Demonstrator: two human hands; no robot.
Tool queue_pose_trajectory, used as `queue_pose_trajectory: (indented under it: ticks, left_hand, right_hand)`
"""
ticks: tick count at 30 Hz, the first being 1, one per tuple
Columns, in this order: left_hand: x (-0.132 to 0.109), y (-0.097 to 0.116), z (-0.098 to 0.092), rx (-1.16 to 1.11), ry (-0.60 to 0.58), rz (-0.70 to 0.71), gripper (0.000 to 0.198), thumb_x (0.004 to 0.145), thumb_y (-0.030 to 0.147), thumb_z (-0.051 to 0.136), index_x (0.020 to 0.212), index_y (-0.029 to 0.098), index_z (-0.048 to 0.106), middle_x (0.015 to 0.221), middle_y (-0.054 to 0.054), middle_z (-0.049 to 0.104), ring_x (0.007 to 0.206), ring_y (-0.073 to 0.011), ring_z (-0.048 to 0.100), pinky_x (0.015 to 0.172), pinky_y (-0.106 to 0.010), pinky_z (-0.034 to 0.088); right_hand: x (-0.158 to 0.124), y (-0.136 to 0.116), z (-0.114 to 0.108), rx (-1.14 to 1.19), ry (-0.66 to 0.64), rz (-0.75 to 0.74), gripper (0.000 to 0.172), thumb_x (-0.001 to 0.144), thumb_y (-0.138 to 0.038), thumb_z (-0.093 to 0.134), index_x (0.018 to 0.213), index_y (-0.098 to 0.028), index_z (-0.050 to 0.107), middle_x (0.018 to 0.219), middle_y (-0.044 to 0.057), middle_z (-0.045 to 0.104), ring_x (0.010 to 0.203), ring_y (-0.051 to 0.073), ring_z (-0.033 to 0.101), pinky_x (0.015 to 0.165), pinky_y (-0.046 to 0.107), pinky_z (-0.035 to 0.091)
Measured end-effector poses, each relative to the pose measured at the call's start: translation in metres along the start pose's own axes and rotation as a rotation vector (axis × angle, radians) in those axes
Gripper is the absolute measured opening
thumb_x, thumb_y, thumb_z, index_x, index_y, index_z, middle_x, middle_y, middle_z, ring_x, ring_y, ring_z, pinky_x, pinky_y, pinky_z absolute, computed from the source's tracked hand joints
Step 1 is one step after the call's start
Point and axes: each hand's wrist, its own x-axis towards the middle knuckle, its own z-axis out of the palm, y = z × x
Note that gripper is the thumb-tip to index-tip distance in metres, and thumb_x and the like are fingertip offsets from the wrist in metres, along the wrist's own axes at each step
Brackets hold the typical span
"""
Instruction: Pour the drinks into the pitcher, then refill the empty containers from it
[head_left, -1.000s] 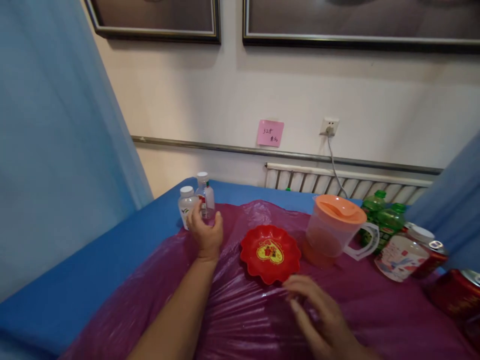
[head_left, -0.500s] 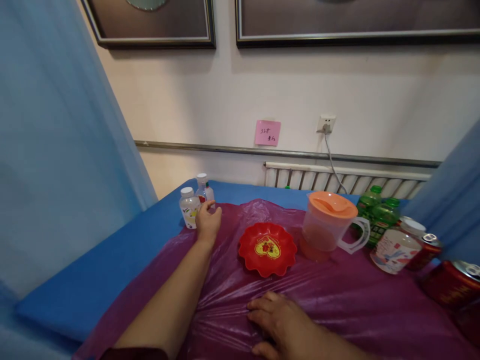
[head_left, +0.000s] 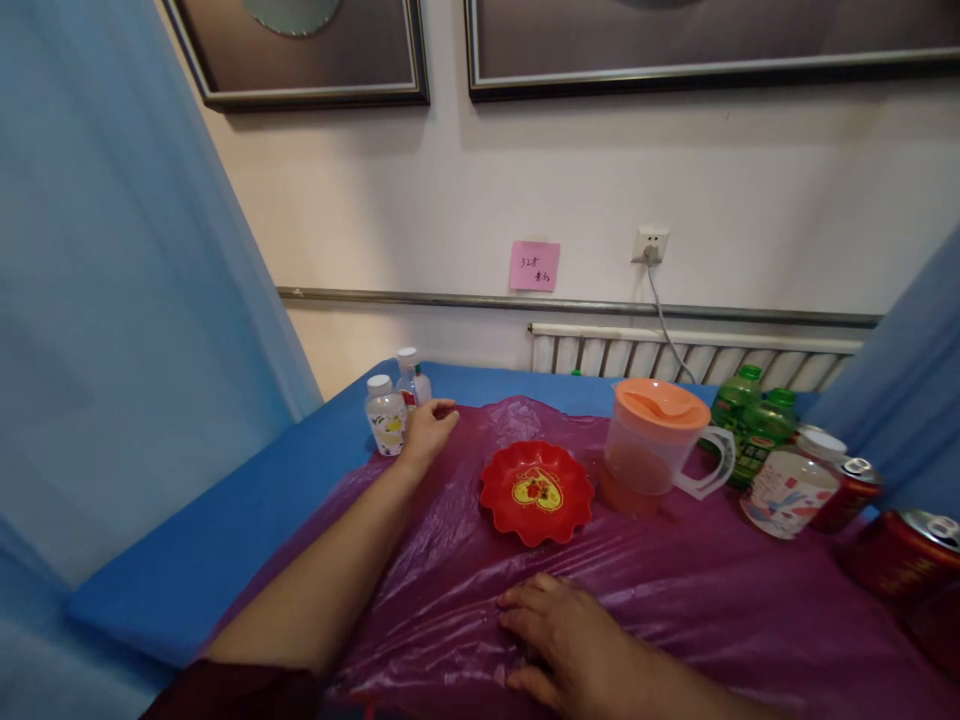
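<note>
My left hand (head_left: 430,432) is over the far left of the purple plastic sheet (head_left: 442,600), its fingers loosely curled and nothing seen in them. Just left of it stand a white-capped bottle with a yellow floral label (head_left: 388,420) and a second white-capped bottle (head_left: 411,375). My right hand (head_left: 562,635) lies on the sheet near the front, fingers apart, holding nothing. Between and beyond the hands sits a red scalloped plate (head_left: 536,525) with a yellow pattern. Right of the plate is a clear pitcher (head_left: 637,465) with an orange lid.
Two green bottles (head_left: 769,425), a jar with a white lid (head_left: 791,492) and red cans (head_left: 900,565) stand at the right. Blue curtains (head_left: 150,300) hang on both sides. A radiator (head_left: 705,350) and a wall lie behind the table.
My left hand has moved slightly right, away from the two left bottles. My right hand stays on the sheet. The view has shifted a little.
</note>
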Motion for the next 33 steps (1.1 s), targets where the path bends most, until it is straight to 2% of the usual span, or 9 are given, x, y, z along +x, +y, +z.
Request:
queue_pose_trajectory:
  ticks: [4, 8, 9, 11, 14, 19, 23, 29, 33]
  left_hand:
    - [-0.019, -0.001, -0.015, 0.04, -0.133, 0.04, 0.022, 0.073, 0.03, 0.068, 0.089, 0.018, 0.077, 0.096, -0.01, 0.082, 0.091, -0.0271, 0.078, 0.09, -0.043, 0.061]
    - [-0.07, -0.022, -0.049, 0.101, -0.251, 0.058, 0.029, 0.073, 0.041, 0.067, 0.091, 0.02, 0.077, 0.095, -0.01, 0.082, 0.089, -0.0297, 0.078, 0.088, -0.044, 0.062]
    - [-0.083, -0.031, -0.06, 0.139, -0.262, 0.062, 0.035, 0.074, 0.044, 0.067, 0.097, 0.02, 0.078, 0.103, -0.012, 0.082, 0.097, -0.032, 0.077, 0.094, -0.047, 0.06]
    - [-0.106, -0.051, -0.081, 0.392, -0.268, 0.133, 0.047, 0.082, 0.05, 0.061, 0.115, 0.02, 0.075, 0.13, -0.016, 0.074, 0.124, -0.0363, 0.068, 0.111, -0.053, 0.049]
    - [-0.12, -0.078, -0.105, 0.701, -0.272, 0.092, 0.057, 0.09, 0.05, 0.052, 0.132, 0.015, 0.068, 0.151, -0.02, 0.059, 0.145, -0.0411, 0.048, 0.119, -0.06, 0.037]
    - [-0.108, -0.099, -0.114, 0.918, -0.358, -0.064, 0.068, 0.096, 0.053, 0.043, 0.148, 0.011, 0.055, 0.162, -0.022, 0.045, 0.153, -0.041, 0.037, 0.12, -0.062, 0.033]
    - [-0.096, -0.105, -0.111, 0.956, -0.377, -0.078, 0.07, 0.098, 0.054, 0.04, 0.152, 0.011, 0.05, 0.164, -0.021, 0.041, 0.154, -0.0397, 0.035, 0.121, -0.062, 0.031]
    - [-0.089, -0.113, -0.115, 0.883, -0.363, -0.089, 0.071, 0.097, 0.054, 0.041, 0.15, 0.01, 0.052, 0.163, -0.022, 0.043, 0.153, -0.0393, 0.037, 0.122, -0.06, 0.031]
    - [-0.07, -0.107, -0.121, 0.748, -0.261, -0.127, 0.071, 0.095, 0.05, 0.049, 0.146, 0.001, 0.051, 0.158, -0.027, 0.048, 0.15, -0.0394, 0.042, 0.123, -0.05, 0.033]
  right_hand:
    - [-0.002, 0.003, 0.003, -0.008, 0.01, -0.007, 0.053, 0.098, -0.048, 0.064, 0.145, -0.025, 0.061, 0.148, 0.006, 0.062, 0.13, 0.027, 0.057, 0.115, 0.04, 0.041]
    - [-0.005, 0.007, 0.007, -0.02, -0.004, 0.003, 0.054, 0.099, -0.05, 0.061, 0.148, -0.028, 0.058, 0.152, 0.005, 0.058, 0.134, 0.028, 0.055, 0.117, 0.042, 0.039]
    - [-0.005, 0.008, 0.009, -0.027, -0.012, 0.005, 0.056, 0.099, -0.051, 0.061, 0.149, -0.028, 0.057, 0.153, 0.005, 0.057, 0.135, 0.029, 0.054, 0.118, 0.043, 0.039]
    - [-0.006, 0.008, 0.011, -0.044, -0.02, 0.005, 0.06, 0.098, -0.053, 0.061, 0.151, -0.027, 0.055, 0.154, 0.007, 0.056, 0.135, 0.031, 0.054, 0.118, 0.046, 0.039]
    - [-0.005, 0.006, 0.013, -0.063, -0.026, 0.009, 0.059, 0.097, -0.053, 0.062, 0.15, -0.026, 0.056, 0.152, 0.009, 0.057, 0.133, 0.033, 0.056, 0.116, 0.049, 0.041]
    - [-0.006, -0.004, 0.007, -0.085, -0.056, 0.031, 0.055, 0.098, -0.05, 0.062, 0.146, -0.023, 0.06, 0.149, 0.011, 0.06, 0.131, 0.034, 0.058, 0.113, 0.05, 0.044]
    - [-0.01, -0.006, 0.004, -0.107, -0.042, 0.012, 0.047, 0.098, -0.042, 0.063, 0.141, -0.024, 0.062, 0.143, 0.01, 0.064, 0.125, 0.032, 0.062, 0.108, 0.048, 0.049]
    - [-0.015, -0.002, 0.006, -0.109, -0.019, 0.002, 0.039, 0.096, -0.035, 0.065, 0.135, -0.027, 0.065, 0.139, 0.007, 0.067, 0.12, 0.03, 0.065, 0.107, 0.044, 0.049]
    - [-0.017, -0.001, 0.007, -0.105, 0.004, -0.011, 0.041, 0.095, -0.033, 0.066, 0.136, -0.026, 0.064, 0.142, 0.009, 0.065, 0.122, 0.029, 0.065, 0.11, 0.044, 0.048]
